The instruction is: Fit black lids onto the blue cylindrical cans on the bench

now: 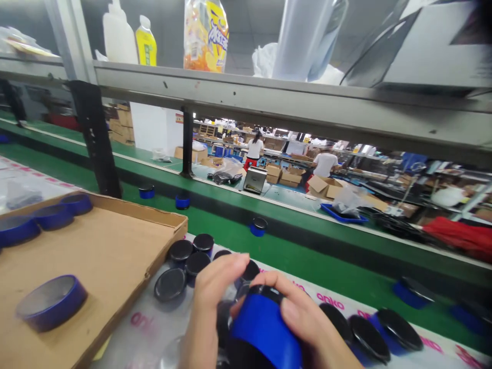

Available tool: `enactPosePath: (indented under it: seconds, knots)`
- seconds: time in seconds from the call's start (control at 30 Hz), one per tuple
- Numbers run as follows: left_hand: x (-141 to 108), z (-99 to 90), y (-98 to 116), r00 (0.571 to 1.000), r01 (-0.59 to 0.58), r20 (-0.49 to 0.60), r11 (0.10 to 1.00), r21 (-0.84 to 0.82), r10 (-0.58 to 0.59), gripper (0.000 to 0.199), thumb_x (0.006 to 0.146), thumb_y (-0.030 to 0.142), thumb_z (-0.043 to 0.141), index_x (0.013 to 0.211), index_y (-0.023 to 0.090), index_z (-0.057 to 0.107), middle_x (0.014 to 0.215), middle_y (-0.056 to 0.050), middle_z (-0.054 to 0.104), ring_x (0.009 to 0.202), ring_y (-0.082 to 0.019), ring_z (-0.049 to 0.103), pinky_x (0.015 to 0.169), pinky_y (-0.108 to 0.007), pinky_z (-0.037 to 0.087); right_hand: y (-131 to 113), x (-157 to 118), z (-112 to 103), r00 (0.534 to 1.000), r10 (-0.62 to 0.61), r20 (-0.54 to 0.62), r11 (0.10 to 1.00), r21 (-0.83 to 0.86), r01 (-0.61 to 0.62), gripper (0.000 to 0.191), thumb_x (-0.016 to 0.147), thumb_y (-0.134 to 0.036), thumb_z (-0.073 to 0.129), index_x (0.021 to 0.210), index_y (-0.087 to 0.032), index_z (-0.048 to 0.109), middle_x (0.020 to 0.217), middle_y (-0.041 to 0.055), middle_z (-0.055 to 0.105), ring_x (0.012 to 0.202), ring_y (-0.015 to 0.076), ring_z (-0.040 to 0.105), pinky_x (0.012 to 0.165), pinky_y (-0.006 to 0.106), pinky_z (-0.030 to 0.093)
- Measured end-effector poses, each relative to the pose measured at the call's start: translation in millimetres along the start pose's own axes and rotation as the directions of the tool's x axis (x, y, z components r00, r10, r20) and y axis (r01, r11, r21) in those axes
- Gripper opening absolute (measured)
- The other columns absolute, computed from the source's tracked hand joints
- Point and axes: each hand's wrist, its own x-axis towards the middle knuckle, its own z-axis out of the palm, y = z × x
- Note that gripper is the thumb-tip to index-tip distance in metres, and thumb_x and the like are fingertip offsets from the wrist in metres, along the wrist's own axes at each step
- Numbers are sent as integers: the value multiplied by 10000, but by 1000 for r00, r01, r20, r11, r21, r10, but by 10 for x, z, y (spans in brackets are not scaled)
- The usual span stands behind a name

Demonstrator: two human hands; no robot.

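In the lower middle, my right hand (pixel 303 307) is closed around a blue cylindrical container (pixel 265 328) with black ends, thumb on its near side and index finger over the top. Tilted, the container runs past the bottom edge of the view. Just left of it, my left hand (pixel 211 292) has its fingers stretched out, partly over the black-lidded pieces behind; whether it touches the container is unclear. A cluster of round black-lidded containers (pixel 171 284) stands left of my hands. More black-lidded blue containers (pixel 369 338) lie to the right.
A shallow cardboard tray (pixel 115 246) at left holds blue rings, one a loose blue ring (pixel 54 302). Beyond the printed plastic sheet (pixel 330 302), a green conveyor belt (pixel 226 243) carries several blue-and-black pieces. A metal shelf (pixel 269 97) with bottles spans overhead. Two people work far back.
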Motion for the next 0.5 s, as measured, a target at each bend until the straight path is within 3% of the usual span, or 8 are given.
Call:
enactPosePath:
  seconds: [0.07,0.13,0.23,0.3,0.37,0.43,0.47,0.5]
  knots:
    - [100,41,50,948,211,248,977,-30,-197,434,940,122,562,1257,388,693,1377,30,651,1360,-223,517,1171,-326,372,23,-178,-2,997,2,-82,985,170,12,609,765,-778,649,1068,-254,591,926,45,741,902,256,731,909,395,547]
    - [160,117,69,869,310,416,950,-35,-268,302,923,221,603,1143,340,773,1330,-16,698,1345,-285,539,1168,-390,378,65,-308,-1,973,-33,-230,989,132,65,547,766,-761,676,968,-253,669,863,37,737,933,266,731,937,390,548]
    - [149,184,84,825,374,481,924,-76,-295,249,922,382,625,1072,285,799,1331,-61,704,1300,-336,588,1129,-473,422,122,-451,-28,941,-35,-337,998,28,47,466,885,-709,590,981,-261,673,713,6,717,809,224,746,813,329,588]
    - [117,187,115,791,462,507,878,-129,-342,339,889,507,659,1088,257,771,1401,-87,654,1303,-354,591,1100,-495,447,144,-539,-71,906,-157,-394,976,-204,80,526,968,-717,398,1160,-278,613,672,-5,714,670,196,740,679,286,597]
    - [98,181,157,728,619,517,756,-211,-451,573,685,650,807,1082,244,725,1394,-121,656,1261,-368,622,1045,-451,488,155,-620,-117,839,-354,-414,878,-456,146,599,970,-744,305,1285,-301,557,824,29,756,715,196,752,627,259,600]
    - [98,183,178,607,780,510,579,-237,-610,722,472,633,931,1033,256,675,1234,-108,750,1084,-337,717,933,-377,535,156,-676,-132,771,-473,-427,804,-566,181,487,994,-663,400,1303,-335,583,1118,54,743,946,211,752,733,254,621]
    - [101,189,172,549,830,494,513,-221,-675,703,456,580,960,1006,258,661,1124,-80,787,971,-299,748,858,-333,548,154,-690,-113,736,-524,-428,758,-628,175,393,1015,-575,453,1307,-357,598,1249,40,701,1079,210,715,817,246,614]
    - [102,195,152,523,847,478,494,-198,-705,636,505,530,963,991,255,660,1033,-54,800,877,-259,755,789,-293,547,153,-694,-75,700,-588,-405,677,-720,152,315,1037,-457,477,1312,-377,607,1356,8,648,1197,197,658,903,228,587]
